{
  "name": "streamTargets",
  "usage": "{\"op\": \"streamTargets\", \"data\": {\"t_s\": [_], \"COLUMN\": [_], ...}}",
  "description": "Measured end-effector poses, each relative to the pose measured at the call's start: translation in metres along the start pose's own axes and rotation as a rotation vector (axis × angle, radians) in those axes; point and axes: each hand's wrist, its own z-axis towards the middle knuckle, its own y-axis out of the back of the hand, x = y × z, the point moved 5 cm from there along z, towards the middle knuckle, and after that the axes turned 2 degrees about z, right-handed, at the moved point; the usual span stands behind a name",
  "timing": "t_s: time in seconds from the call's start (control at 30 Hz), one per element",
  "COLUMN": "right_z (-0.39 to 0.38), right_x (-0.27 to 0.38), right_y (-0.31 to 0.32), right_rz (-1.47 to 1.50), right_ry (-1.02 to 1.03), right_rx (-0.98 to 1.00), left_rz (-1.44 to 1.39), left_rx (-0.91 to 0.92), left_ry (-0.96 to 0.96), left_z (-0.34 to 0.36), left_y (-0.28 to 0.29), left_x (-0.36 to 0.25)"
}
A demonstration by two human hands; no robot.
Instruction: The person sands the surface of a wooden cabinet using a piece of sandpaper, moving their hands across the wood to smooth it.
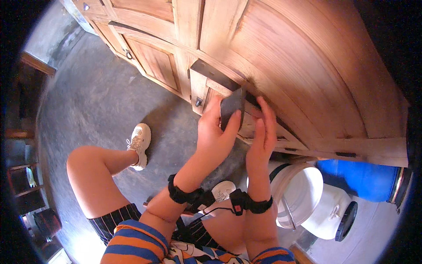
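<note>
Sanding block [231, 107]: small dark flat pad, long axis ran up-down, tilted against the wooden cabinet [307, 66]
Left hand [214, 136]: gripped the block
Right hand [262, 141]: fingers flat, holding nothing, pressed on the wood

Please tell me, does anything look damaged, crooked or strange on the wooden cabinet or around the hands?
Nothing stands out. The left hand holds a dark flat piece against the wooden cabinet, and the right hand rests beside it. The white bucket stands upright, with no spill visible on the floor.

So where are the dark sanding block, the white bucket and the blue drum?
dark sanding block [231, 107], head view, its flat face.
white bucket [303, 189], head view, its inner wall.
blue drum [358, 178], head view, its curved side.
</note>
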Motion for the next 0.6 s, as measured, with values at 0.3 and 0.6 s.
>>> {"op": "streamTargets", "data": {"t_s": [0.3, 0.6], "right_z": [-0.009, -0.009], "right_x": [-0.007, 0.002], "right_y": [-0.031, -0.031], "right_rz": [0.313, 0.416], "right_ry": [-0.267, -0.381], "right_rx": [0.18, 0.186], "left_rz": [0.007, 0.127], "left_rx": [0.03, -0.221], "left_ry": [-0.276, -0.327], "left_z": [-0.005, 0.003], "left_y": [0.005, 0.023], "left_x": [0.002, -0.007]}}
